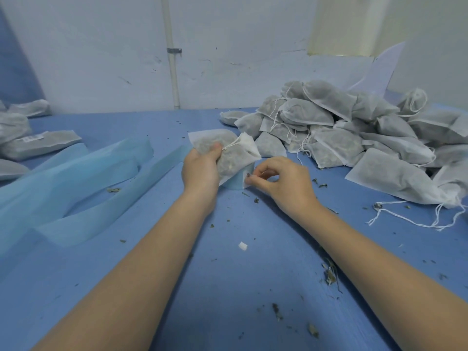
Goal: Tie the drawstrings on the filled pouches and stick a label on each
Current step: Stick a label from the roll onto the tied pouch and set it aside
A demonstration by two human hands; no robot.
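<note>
So we've got our left hand [201, 171] wrapped around a filled white mesh pouch of dried herbs [225, 152], thumb on top near the cinched neck where the thin white drawstring [231, 144] looks already pulled tight and knotted. The pouch is lifted just above a pale blue roll of label backing tape [238, 178], which sits on the blue bench [228, 274] right between our two hands.

Right hand [286, 183] is just to the right of that roll, and its fingers [255, 173] are curled in, thumb and forefinger pinching at a small white label [246, 179] on the side of the roll. Can't tell if the label's fully peeled or only lifted at a corner, it's tiny and half hidden.

The bit that matters, we reckon: the pouch lies up and to the left of the pinching fingers, really close. Its long axis runs diagonally, from far-left down toward the roll, with the neck pointing right. So the right hand is the one to carry the label, a short move up and left onto the flat face of the pouch, while the left just holds it steady.

Big heap of pouches with loose strings [354, 130] sits off to the right, and what look like finished labelled pouches [38, 144] are stacked on the left. Loads left to go, by the look of it
</note>
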